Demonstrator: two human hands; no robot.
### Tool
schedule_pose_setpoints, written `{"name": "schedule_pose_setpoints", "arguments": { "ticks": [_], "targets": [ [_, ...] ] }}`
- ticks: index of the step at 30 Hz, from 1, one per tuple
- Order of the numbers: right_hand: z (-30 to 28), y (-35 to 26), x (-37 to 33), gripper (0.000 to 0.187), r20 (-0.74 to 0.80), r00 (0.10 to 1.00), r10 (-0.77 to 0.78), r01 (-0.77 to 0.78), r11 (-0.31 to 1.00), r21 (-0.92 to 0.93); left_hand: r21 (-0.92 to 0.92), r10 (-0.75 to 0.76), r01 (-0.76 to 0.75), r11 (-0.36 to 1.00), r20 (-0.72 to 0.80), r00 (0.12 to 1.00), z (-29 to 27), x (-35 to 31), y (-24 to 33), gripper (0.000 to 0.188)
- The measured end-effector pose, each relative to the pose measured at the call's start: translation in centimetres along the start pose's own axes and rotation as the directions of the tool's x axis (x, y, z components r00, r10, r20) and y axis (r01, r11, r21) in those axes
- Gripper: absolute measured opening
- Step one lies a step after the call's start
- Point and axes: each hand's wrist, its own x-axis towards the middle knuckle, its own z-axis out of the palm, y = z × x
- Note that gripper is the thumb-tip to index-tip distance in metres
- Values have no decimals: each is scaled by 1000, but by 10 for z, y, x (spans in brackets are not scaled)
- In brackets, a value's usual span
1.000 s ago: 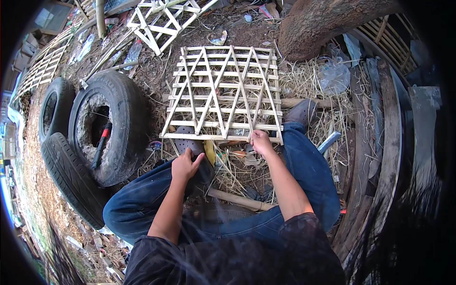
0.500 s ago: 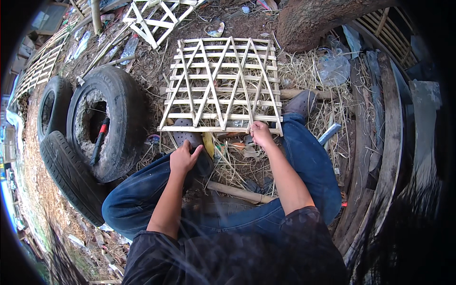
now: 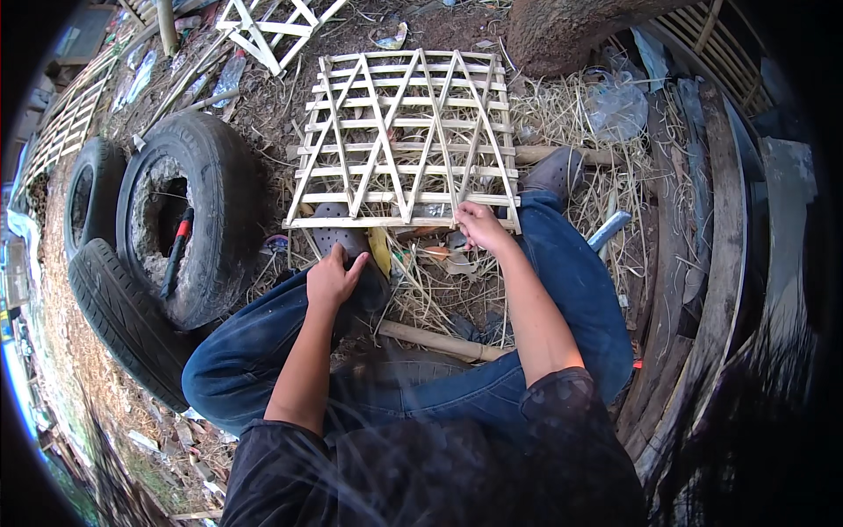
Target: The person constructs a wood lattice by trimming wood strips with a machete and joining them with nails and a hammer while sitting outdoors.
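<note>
A lattice panel of pale split-bamboo slats (image 3: 432, 125) lies in front of me, with crosswise strips and zigzagging diagonals. My right hand (image 3: 480, 227) pinches the lattice at its near edge, right of the middle, where a diagonal meets the lowest strip. The exact contact is partly hidden by the fingers. By the near left corner, my left hand (image 3: 330, 279) rests at my shin and grey clog (image 3: 338, 238). Its thumb stands apart from the fingers, and nothing shows in its grasp.
Old tyres (image 3: 195, 220) stand at the left, one holding a black-and-red tool handle (image 3: 178, 252). Another lattice (image 3: 271, 33) lies at the far left. A tree trunk (image 3: 575, 35) rises beyond, and weathered planks (image 3: 725, 255) line the right. A bamboo pole (image 3: 443, 341) crosses between my legs.
The whole scene sits slightly higher in the picture, as the view has tilted. Both hands keep nearly the same places relative to the lattice and the clog.
</note>
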Motion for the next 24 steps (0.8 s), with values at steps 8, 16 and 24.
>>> {"name": "schedule_pose_setpoints", "arguments": {
  "ticks": [8, 16, 24],
  "targets": [
    [8, 9, 6, 23, -104, 990, -100, 89, 990, -106, 15, -15, 14, 1000, 17, 1000, -3, 0, 1, 56],
    [3, 13, 10, 27, -81, 994, -79, 66, 985, -160, 14, -11, 11, 1000, 6, 1000, -1, 0, 1, 54],
    [-2, 20, 17, 27, -24, 999, -42, 38, 990, -137, 9, 0, 0, 1000, -19, 1000, -2, -1, 2, 54]
  ]
}}
